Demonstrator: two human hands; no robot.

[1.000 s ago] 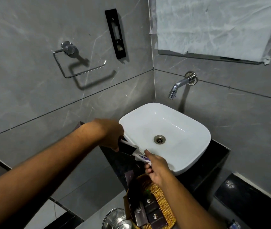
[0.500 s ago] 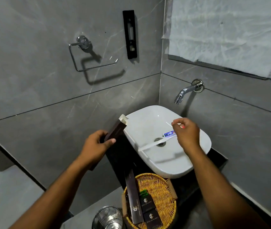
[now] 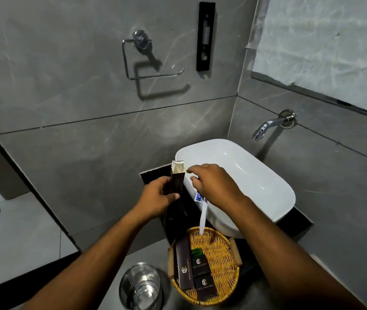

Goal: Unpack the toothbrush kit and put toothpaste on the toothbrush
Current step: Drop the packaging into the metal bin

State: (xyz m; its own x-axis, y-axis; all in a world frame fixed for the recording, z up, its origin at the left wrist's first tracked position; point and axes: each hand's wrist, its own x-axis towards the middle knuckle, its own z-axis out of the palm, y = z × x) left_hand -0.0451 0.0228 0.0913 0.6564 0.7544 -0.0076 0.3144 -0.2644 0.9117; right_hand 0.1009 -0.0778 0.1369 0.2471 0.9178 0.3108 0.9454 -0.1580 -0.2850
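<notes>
My left hand [image 3: 158, 199] grips a long dark brown kit box [image 3: 176, 186], held upright with its cream top flap open at the sink's left rim. My right hand [image 3: 214, 184] holds a white toothbrush [image 3: 202, 220] whose handle hangs down towards the basket, together with a small blue and white toothpaste tube [image 3: 198, 196] under the palm. The right fingertips reach to the box's open mouth.
A white basin [image 3: 256, 175] sits on a black counter with a chrome tap [image 3: 267, 126] on the wall. A wicker basket [image 3: 220, 249] in front holds several dark boxes. A glass tumbler [image 3: 141, 285] stands to its left. A towel ring hangs on the grey wall.
My right hand has swung from over the basin back left to the box's open top, turning the toothbrush to hang downward. The left hand has tilted the box more upright.
</notes>
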